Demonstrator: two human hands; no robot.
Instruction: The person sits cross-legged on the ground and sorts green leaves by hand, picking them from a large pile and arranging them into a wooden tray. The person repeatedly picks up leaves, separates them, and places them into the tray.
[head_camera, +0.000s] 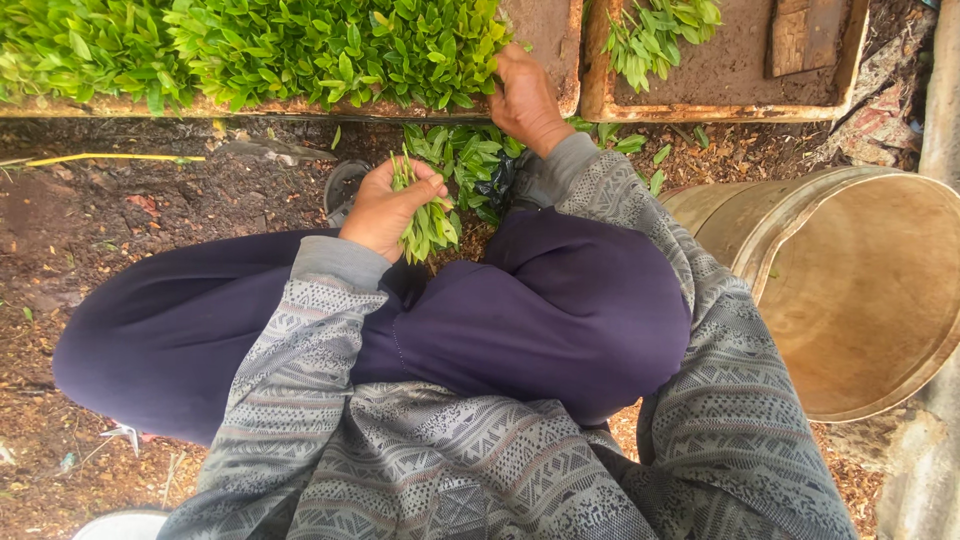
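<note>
My left hand (385, 207) is closed around a bunch of small green seedlings (428, 225), held above my knees. My right hand (525, 97) reaches forward into the dense green seedlings (300, 45) that fill a long wooden tray (560, 60), fingers curled among the plants at the tray's right end. A pile of loose pulled seedlings (470, 160) lies on the ground between my hands. My dark trousers and patterned grey sleeves fill the lower view.
A second wooden tray (640, 108) at the upper right holds soil, a few seedlings and a wooden block. A large tan bucket (860, 290) lies on its side at right. Dark soil and wood chips cover the ground; a yellow hose runs at left.
</note>
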